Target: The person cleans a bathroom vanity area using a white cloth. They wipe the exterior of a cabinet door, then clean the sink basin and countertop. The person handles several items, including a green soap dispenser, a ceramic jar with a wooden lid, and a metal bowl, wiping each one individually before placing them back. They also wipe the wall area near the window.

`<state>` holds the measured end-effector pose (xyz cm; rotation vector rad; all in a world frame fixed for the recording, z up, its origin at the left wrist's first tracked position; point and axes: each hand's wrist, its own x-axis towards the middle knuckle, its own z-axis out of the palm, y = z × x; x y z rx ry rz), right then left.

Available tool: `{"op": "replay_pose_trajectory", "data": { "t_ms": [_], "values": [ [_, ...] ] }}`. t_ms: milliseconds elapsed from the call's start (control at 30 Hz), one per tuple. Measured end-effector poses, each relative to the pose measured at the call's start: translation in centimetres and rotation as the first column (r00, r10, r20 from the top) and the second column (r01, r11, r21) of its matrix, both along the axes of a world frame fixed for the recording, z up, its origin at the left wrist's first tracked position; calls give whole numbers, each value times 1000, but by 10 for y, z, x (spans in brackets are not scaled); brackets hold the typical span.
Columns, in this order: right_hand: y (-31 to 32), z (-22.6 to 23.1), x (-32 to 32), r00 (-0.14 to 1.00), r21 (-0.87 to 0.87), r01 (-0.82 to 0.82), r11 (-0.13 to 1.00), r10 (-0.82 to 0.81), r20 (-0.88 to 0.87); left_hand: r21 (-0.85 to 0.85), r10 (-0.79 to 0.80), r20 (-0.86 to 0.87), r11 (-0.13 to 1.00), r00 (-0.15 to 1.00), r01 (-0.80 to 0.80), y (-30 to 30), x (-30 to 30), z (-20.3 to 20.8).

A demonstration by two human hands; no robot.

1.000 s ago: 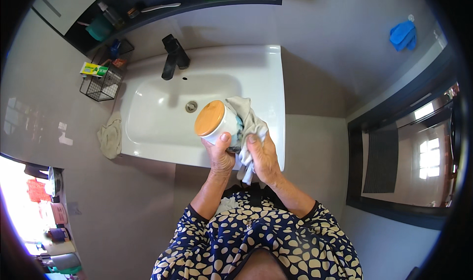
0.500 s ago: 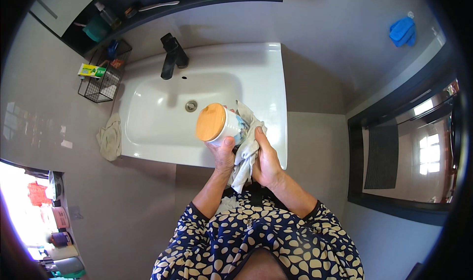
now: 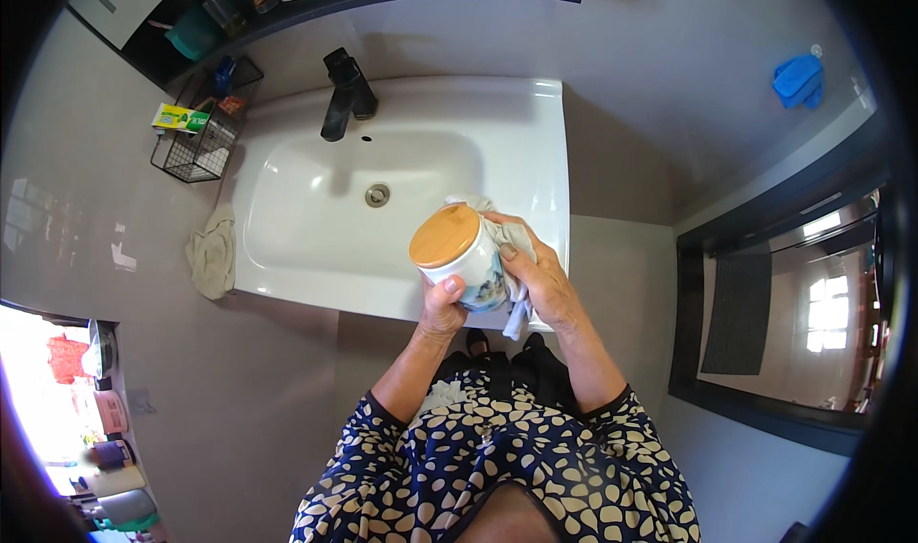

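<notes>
Since the previous head frame, the white jar [image 3: 483, 277] has shifted to the right, farther from the drain [image 3: 377, 195], and the right hand [image 3: 543, 277] has come up higher around it, taking the cloth [image 3: 521, 236] along. Seen now in that same head view, the jar is held tilted in the air above the front right part of the sink [image 3: 537, 141], its round wooden lid [image 3: 446, 236] facing up and to the left. The left hand [image 3: 440, 309] grips it low, thumb on the near side; its other fingers are mostly hidden. The right hand is curled round the far side, pinching the bunched cloth against the wall of the jar, with a loose end hanging below.

As for progress, I judge the wiping to be midway: the lid is on, the cloth is pressed to the right side, and the patterned front lies uncovered between the hands. Which parts have already been wiped cannot be told, nor whether any damp remains; the base is out of sight. Setting the jar down is not yet done.
</notes>
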<state>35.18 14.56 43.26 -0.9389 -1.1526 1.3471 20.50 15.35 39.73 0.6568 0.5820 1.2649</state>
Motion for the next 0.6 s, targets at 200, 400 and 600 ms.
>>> {"op": "replay_pose_trajectory", "data": {
  "t_ms": [200, 400, 600],
  "values": [
    [-9, -12, -24, 930, -248, 2, 969, -94, -356, 187, 113, -91, 978, 989, -94, 12, 3, 11],
    [-19, -17, -50, 772, -356, -15, 934, -215, -598, 291, 308, -201, 925, 930, -244, 25, 3, 4],
    [-22, -19, -21, 763, -440, -32, 898, -262, -591, 297, 345, -154, 910, 926, -289, 34, -4, 11]
  ]
}}
